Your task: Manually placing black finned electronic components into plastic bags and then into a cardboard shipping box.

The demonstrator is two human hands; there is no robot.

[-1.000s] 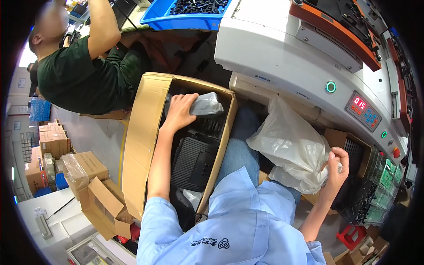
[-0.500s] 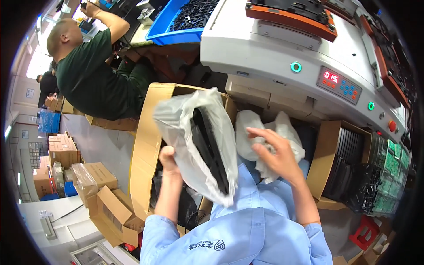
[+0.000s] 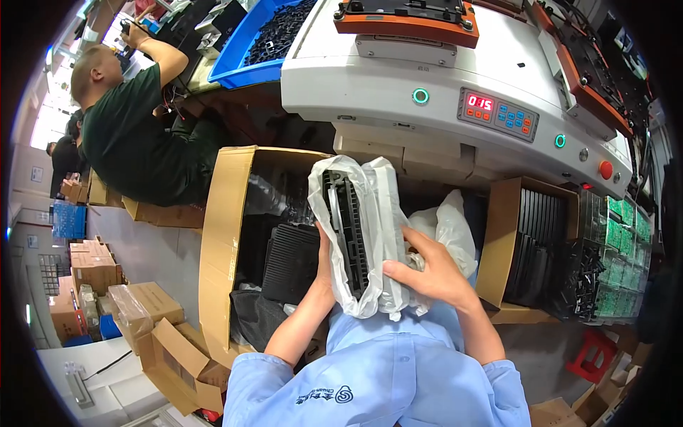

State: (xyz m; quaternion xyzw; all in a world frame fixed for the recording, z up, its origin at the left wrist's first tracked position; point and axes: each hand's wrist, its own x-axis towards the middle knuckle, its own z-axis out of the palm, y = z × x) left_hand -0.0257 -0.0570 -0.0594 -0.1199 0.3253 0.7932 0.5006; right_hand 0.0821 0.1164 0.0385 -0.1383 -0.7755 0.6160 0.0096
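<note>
In front of my chest are two upright white plastic bags, side by side. The left bag (image 3: pixel 340 285) gapes at the top, and black slotted plastic parts (image 3: pixel 350 228) show inside it. The second bag (image 3: pixel 390 235) is pressed against its right side. My left hand (image 3: pixel 325 267) grips the open bag from the left, its fingers mostly hidden behind it. On the other side my right hand (image 3: pixel 435 270) clasps the second bag, thumb in front. More white bags (image 3: pixel 455 231) lie behind my right hand, near my lap.
A large cardboard box (image 3: pixel 226 249) holding black parts (image 3: pixel 292 260) stands at my left. Right of me is a carton (image 3: pixel 498 249) of upright black panels. A white machine (image 3: pixel 341 85) spans the front. A co-worker (image 3: pixel 142 135) sits at far left.
The open bag has moved right and turned more upright. My right hand, empty before, now clasps a second bag against it. The machine has shifted left in view.
</note>
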